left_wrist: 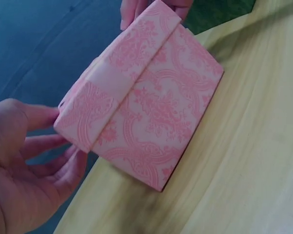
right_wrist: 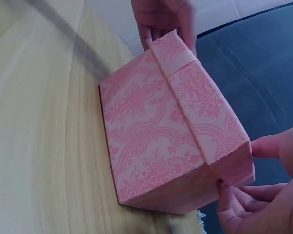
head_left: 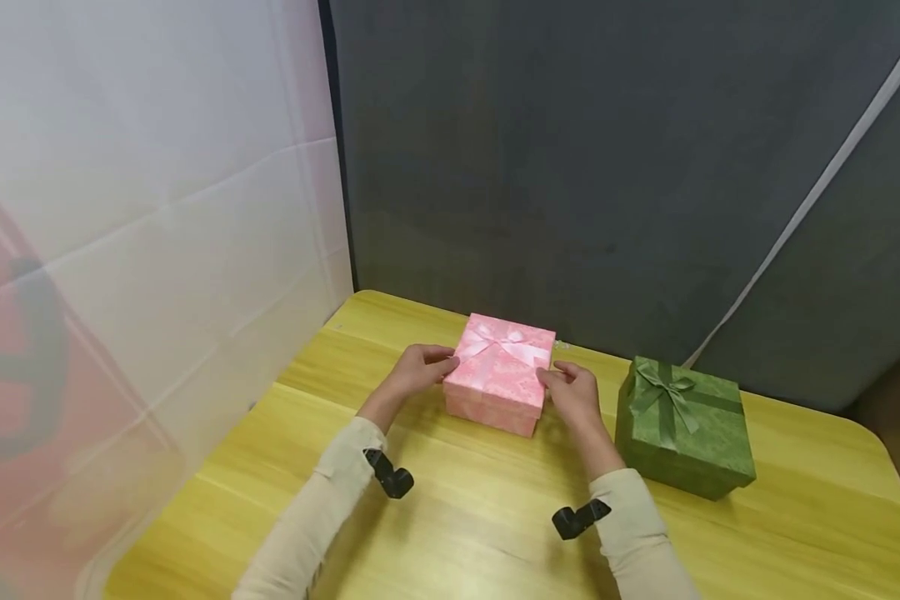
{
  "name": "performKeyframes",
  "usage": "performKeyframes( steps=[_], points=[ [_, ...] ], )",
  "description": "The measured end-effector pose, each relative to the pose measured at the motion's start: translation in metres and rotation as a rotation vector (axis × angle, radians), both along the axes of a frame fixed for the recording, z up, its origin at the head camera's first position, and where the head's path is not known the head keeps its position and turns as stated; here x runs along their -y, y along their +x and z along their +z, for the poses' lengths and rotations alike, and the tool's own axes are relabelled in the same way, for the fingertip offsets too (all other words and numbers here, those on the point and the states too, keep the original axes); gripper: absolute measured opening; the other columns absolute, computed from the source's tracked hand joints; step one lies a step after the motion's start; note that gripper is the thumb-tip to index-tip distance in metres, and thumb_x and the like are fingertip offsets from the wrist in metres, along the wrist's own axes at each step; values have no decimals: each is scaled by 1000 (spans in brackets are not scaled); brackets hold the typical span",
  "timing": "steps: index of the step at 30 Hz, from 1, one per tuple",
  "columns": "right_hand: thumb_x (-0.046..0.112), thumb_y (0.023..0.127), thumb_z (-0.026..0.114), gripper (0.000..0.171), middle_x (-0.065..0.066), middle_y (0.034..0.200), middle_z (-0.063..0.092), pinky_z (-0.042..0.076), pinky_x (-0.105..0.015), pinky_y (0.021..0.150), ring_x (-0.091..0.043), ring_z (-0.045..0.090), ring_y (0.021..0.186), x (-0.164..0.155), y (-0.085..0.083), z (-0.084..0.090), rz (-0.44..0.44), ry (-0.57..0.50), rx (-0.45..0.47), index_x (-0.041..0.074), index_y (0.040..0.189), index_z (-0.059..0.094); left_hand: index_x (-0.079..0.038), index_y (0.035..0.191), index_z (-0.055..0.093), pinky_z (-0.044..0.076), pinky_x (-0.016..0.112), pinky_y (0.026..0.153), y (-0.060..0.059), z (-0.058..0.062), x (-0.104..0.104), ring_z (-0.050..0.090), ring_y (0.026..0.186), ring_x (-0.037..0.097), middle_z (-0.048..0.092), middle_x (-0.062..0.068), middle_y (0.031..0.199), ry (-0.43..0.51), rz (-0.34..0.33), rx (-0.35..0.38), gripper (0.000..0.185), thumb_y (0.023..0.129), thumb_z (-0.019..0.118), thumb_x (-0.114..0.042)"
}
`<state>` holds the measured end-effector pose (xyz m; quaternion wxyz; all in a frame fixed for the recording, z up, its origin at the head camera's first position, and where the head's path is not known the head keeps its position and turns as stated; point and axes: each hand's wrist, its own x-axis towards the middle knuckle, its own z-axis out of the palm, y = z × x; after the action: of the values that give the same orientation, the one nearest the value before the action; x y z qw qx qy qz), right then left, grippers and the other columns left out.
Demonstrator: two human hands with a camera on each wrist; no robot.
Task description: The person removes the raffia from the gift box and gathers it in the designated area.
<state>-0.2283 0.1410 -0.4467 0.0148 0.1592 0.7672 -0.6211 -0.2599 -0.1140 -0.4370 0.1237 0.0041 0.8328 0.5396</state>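
Note:
A pink patterned gift box (head_left: 489,413) stands on the table, its lid (head_left: 498,379) on top with a pale pink ribbon and bow. My left hand (head_left: 417,370) pinches the lid's left side, thumb at the top edge and fingers against the side, as the left wrist view shows. On the opposite side my right hand (head_left: 576,395) pinches the lid the same way; in the right wrist view its fingertips (right_wrist: 225,190) touch near the lid's lower edge. The lid covers the box's inside.
A green gift box (head_left: 693,437) with a green bow stands to the right, near my right forearm. Behind the yellow wooden table (head_left: 450,517) hangs a dark curtain (head_left: 495,167), with a white wall covering (head_left: 217,208) to the left. A small whitish bit (right_wrist: 201,220) lies by the back edge.

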Motion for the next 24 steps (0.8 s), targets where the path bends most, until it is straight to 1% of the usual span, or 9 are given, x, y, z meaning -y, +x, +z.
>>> performKeyframes(
  steps=[4, 6, 11, 12, 15, 17, 19, 21, 24],
  points=[
    [22, 100, 67, 57, -20, 127, 63, 52, -31, 87, -21, 61, 103, -2, 0, 3, 3, -27, -35, -5, 148, 51, -2, 141, 62, 54, 41, 101, 1, 0, 2, 63, 118, 30, 64, 18, 138, 21, -7, -34, 45, 102, 68, -23],
    [22, 100, 67, 57, -18, 130, 62, 53, -32, 89, -21, 60, 106, -1, 0, 7, 2, -42, -62, -3, 149, 51, -2, 143, 61, 53, 43, 102, 2, 3, 5, 62, 120, 31, 63, 18, 139, 51, -15, -68, 46, 101, 68, -21],
    [21, 100, 69, 56, -19, 139, 61, 54, -29, 88, -18, 65, 105, -1, 7, 27, 14, -72, -162, 1, 149, 52, -5, 146, 59, 51, 43, 105, 10, 18, 17, 59, 127, 32, 60, 15, 145, 164, -57, -175, 50, 100, 71, -20],
    [18, 99, 70, 56, -20, 140, 61, 55, -26, 84, -15, 67, 101, -1, 11, 32, 37, -83, -192, 0, 149, 52, -5, 146, 58, 51, 42, 105, 13, 21, 22, 58, 129, 32, 59, 14, 146, 188, -72, -203, 51, 100, 71, -19],
    [6, 97, 71, 55, -23, 136, 62, 58, -21, 78, -6, 70, 91, 5, 24, 43, 158, -132, -308, -3, 148, 52, -4, 149, 55, 54, 34, 99, 30, 31, 44, 59, 127, 29, 57, 13, 148, 241, -119, -312, 55, 97, 73, -9],
    [-2, 93, 72, 55, -25, 134, 62, 59, -23, 80, -7, 70, 96, 13, 33, 48, 269, -157, -402, -5, 145, 54, -1, 148, 53, 55, 29, 95, 43, 36, 64, 60, 123, 24, 57, 13, 145, 245, -149, -398, 59, 93, 74, 0],
    [-7, 90, 74, 52, -24, 129, 64, 59, -25, 82, -11, 70, 102, 25, 40, 50, 372, -154, -501, -5, 139, 59, 1, 145, 55, 55, 24, 90, 55, 39, 83, 60, 118, 16, 61, 12, 138, 202, -150, -492, 59, 89, 75, 6],
    [-10, 86, 75, 47, -20, 124, 66, 60, -26, 82, -18, 70, 102, 40, 46, 50, 462, -92, -616, -5, 130, 63, 3, 136, 60, 53, 22, 88, 66, 39, 99, 60, 113, 12, 64, 14, 130, 164, -141, -573, 52, 86, 74, 13],
    [-13, 82, 77, 38, -14, 117, 66, 61, -29, 80, -25, 71, 96, 63, 50, 43, 557, 89, -784, -2, 117, 65, 4, 123, 64, 49, 18, 92, 79, 35, 117, 60, 115, 10, 66, 19, 123, 73, -94, -660, 42, 85, 73, 16]
  ],
)
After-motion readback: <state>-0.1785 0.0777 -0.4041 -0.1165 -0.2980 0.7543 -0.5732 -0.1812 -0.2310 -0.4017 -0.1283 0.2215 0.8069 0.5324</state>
